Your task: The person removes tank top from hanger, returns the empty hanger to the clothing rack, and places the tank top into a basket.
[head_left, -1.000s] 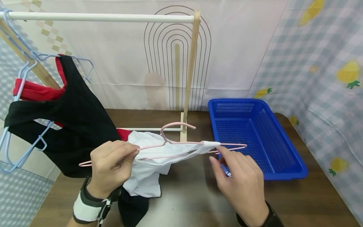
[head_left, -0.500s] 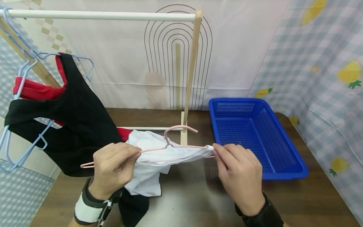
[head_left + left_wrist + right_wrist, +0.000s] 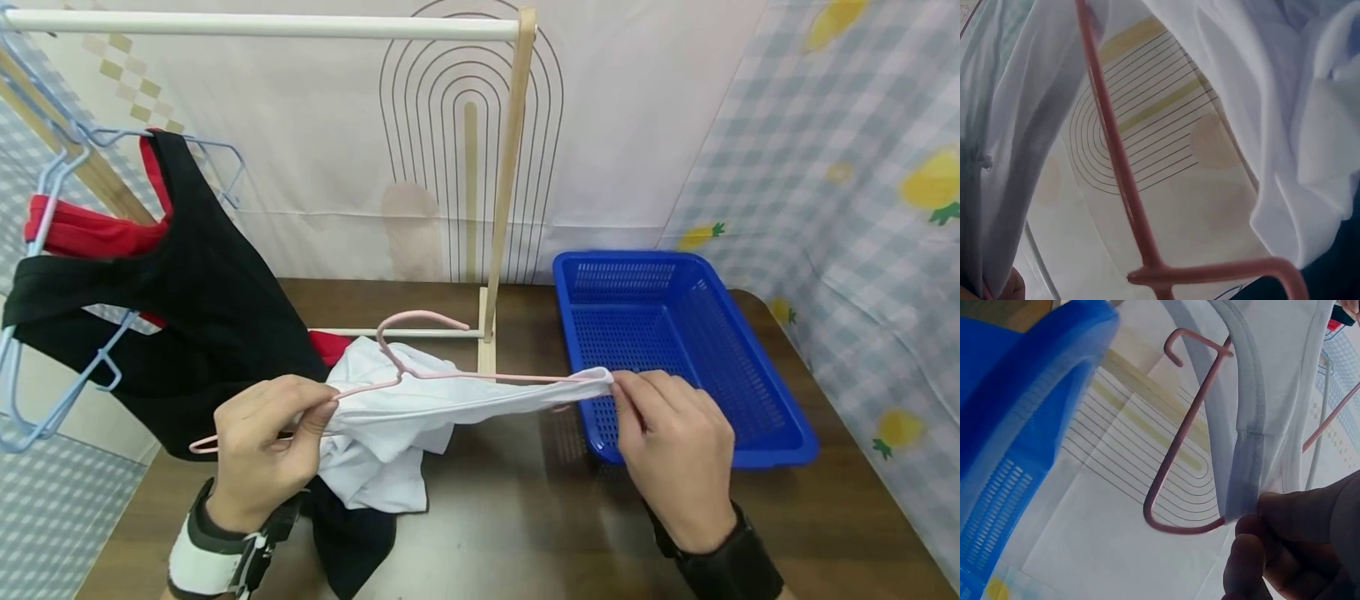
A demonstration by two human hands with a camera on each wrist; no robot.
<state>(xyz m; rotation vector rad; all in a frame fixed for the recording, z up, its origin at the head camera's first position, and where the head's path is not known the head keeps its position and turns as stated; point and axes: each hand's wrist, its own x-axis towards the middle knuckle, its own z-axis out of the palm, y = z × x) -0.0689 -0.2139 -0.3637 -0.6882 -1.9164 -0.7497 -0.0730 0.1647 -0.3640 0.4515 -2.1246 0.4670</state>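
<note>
A pink hanger (image 3: pixel 431 374) lies across the middle of the head view, its hook up. My left hand (image 3: pixel 272 446) pinches its left arm between thumb and fingers. My right hand (image 3: pixel 678 454) pinches the edge of a white garment (image 3: pixel 382 454), stretched along the hanger's right arm. In the right wrist view the thumb and fingers of my right hand (image 3: pixel 1300 540) grip a white strap (image 3: pixel 1247 469) at the hanger's end (image 3: pixel 1175 528). The left wrist view shows the hanger (image 3: pixel 1124 169) between folds of white cloth (image 3: pixel 1260 94).
A black and red garment (image 3: pixel 202 292) hangs on light blue hangers (image 3: pixel 45 417) at the left, on a rack with a white rail (image 3: pixel 262 25) and wooden post (image 3: pixel 510 167). A blue basket (image 3: pixel 750 333) stands at the right. Dark cloth (image 3: pixel 352 542) lies beneath the white garment.
My right hand has closed on the white strap's edge and moved right, stretching it out over the hanger's right arm. The hanger has shifted left with my left hand.
</note>
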